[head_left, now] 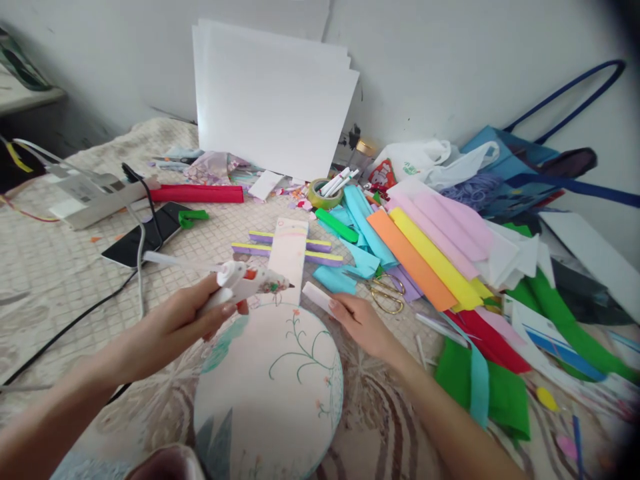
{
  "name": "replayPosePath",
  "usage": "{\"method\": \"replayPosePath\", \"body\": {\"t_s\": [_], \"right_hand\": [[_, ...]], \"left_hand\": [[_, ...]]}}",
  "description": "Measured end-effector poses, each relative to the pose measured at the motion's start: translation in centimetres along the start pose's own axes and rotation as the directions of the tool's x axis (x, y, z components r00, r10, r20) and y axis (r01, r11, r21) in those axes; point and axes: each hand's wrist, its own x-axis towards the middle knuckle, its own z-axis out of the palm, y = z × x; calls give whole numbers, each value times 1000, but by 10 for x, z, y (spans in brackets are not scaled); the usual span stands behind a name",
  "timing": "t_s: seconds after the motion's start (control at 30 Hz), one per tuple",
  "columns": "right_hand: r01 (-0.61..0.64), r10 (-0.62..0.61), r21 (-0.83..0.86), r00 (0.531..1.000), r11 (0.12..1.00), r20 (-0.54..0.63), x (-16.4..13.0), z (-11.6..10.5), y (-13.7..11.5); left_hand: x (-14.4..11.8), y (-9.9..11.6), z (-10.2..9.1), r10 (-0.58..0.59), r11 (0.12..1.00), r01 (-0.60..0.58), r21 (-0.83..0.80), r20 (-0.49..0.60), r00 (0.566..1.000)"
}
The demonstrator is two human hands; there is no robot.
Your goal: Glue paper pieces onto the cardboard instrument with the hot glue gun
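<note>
My left hand point(187, 319) grips a white hot glue gun point(250, 281) with its nozzle pointing right toward a pale pink paper strip point(289, 257). That strip lies upright across two purple and yellow strips point(320, 248). My right hand point(361, 321) holds a small pale pink folded piece point(318, 296) just right of the strip's lower end. A round floral board point(273, 387) lies below both hands.
Coloured paper strips point(425, 257) fan out at right beside gold scissors point(387, 293). White sheets point(273, 93) lean on the wall. A phone point(145, 237), cables, a tape roll point(323, 193) with pens, a red strip point(197, 194) and bags point(505, 173) surround the patterned cloth.
</note>
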Motion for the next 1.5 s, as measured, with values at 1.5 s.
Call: {"method": "replayPosePath", "body": {"t_s": [1.5], "right_hand": [[23, -23, 36, 1000, 999, -18, -2, 8, 8]], "left_hand": [[34, 23, -3, 319, 821, -377, 428, 205, 926]]}}
